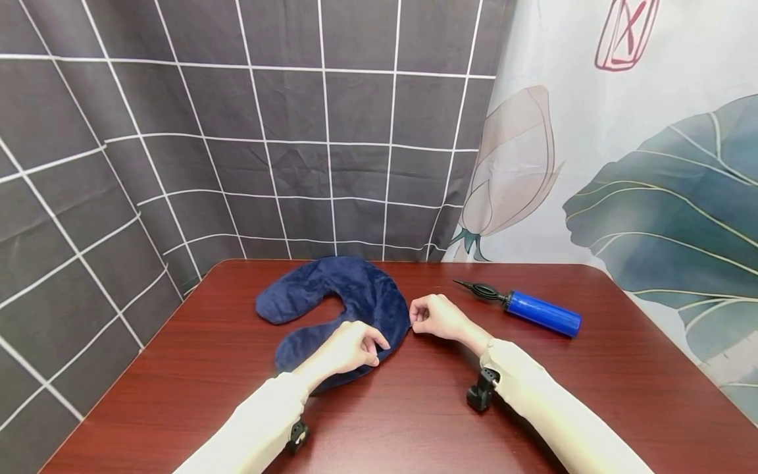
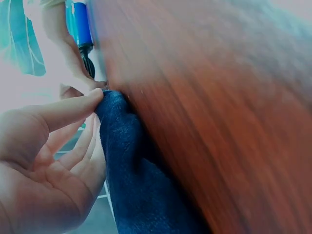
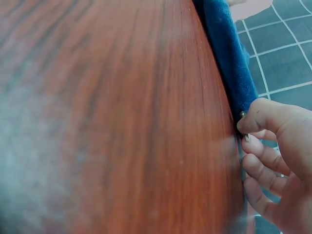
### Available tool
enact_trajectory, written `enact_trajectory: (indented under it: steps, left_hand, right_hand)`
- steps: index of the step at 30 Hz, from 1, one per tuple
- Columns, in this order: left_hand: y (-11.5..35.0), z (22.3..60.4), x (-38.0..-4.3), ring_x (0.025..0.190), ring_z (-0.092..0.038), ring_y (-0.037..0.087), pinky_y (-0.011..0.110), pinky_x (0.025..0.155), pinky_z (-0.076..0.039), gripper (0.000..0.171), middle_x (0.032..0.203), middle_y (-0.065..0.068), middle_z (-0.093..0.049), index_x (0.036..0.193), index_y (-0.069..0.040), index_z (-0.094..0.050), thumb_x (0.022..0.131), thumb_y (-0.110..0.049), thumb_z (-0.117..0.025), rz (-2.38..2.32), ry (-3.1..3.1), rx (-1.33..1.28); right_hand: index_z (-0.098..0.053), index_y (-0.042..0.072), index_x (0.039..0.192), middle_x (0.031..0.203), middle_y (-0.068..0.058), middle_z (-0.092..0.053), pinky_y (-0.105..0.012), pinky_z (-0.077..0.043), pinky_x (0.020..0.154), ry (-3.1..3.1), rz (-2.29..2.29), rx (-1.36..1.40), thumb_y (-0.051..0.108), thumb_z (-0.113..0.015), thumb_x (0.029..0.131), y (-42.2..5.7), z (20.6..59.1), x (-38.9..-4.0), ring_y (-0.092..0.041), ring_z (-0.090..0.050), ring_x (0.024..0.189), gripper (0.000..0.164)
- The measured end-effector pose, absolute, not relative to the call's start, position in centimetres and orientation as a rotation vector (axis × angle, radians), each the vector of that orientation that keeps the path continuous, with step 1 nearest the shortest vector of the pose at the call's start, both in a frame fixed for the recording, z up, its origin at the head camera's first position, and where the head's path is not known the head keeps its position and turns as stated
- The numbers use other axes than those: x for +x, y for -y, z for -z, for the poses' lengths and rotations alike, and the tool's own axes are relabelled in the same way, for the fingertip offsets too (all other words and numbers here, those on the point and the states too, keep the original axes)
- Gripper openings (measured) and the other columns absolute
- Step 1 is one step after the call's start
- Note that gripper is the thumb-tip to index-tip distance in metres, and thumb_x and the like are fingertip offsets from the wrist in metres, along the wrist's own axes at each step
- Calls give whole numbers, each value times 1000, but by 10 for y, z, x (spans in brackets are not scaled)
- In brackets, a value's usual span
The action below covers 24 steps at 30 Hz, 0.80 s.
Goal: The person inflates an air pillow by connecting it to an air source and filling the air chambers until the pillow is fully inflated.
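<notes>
A dark blue plush U-shaped neck pillow [image 1: 361, 283] lies on the table, its opening facing left in the head view. My left hand [image 1: 349, 347] reaches over its near arm and pinches the pillow's edge. In the left wrist view, the left thumb presses the blue fabric [image 2: 131, 165], the other fingers lying behind it. On the pillow's right edge, my right hand [image 1: 439, 317] pinches a small metal zipper pull [image 3: 247, 138], its tip showing between thumb and forefinger. The zipper's seam is mostly hidden.
A blue hand pump [image 1: 543, 313] with a black coiled hose and nozzle lies on the reddish-brown table [image 1: 414, 421], right of the right hand. Behind the table hangs a dark gridded curtain [image 1: 284, 105], with a flower-printed cloth [image 1: 562, 217] to its right.
</notes>
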<state>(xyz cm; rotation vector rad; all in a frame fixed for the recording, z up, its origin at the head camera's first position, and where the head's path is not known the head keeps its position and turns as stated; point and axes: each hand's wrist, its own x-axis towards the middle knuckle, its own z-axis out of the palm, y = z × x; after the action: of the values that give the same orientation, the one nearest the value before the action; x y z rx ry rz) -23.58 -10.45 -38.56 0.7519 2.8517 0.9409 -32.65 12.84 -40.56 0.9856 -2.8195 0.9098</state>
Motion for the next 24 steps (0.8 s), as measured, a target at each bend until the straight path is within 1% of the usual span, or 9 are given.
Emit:
enact_trajectory:
  steps: [6, 10, 17, 24]
  left_hand:
    - [107, 386, -235, 63, -61, 2, 20, 64, -49, 23, 67, -6, -68, 97, -14, -77, 76, -6, -80, -953, -2824, 784]
    - [108, 386, -236, 63, -61, 3, 20, 62, -49, 24, 68, -5, -69, 98, -13, -76, 76, -4, -80, -966, -2784, 800]
    - [111, 385, -237, 63, -61, 4, 21, 62, -50, 26, 69, -3, -69, 97, -14, -76, 74, -1, -79, -954, -2705, 809]
    - [114, 384, -237, 60, -60, 3, 19, 61, -49, 25, 69, -1, -70, 97, -11, -75, 75, 0, -78, -952, -2618, 873]
  right_hand:
    - [-62, 19, 70, 64, 8, -58, -20, -44, 61, 2750, -914, 1038, 9, -73, 73, -131, 407, -326, -3, -51, 62, 14]
    - [-62, 17, 71, 65, 7, -58, -20, -45, 60, 2704, -921, 1060, 8, -72, 74, -133, 409, -327, -3, -51, 62, 14]
    - [-62, 18, 73, 67, 5, -59, -19, -45, 64, 2740, -927, 1043, 7, -71, 77, -137, 407, -330, -4, -52, 65, 15]
    - [-62, 19, 73, 68, 7, -59, -19, -46, 65, 2759, -935, 1037, 6, -71, 77, -140, 406, -332, -5, -53, 65, 16]
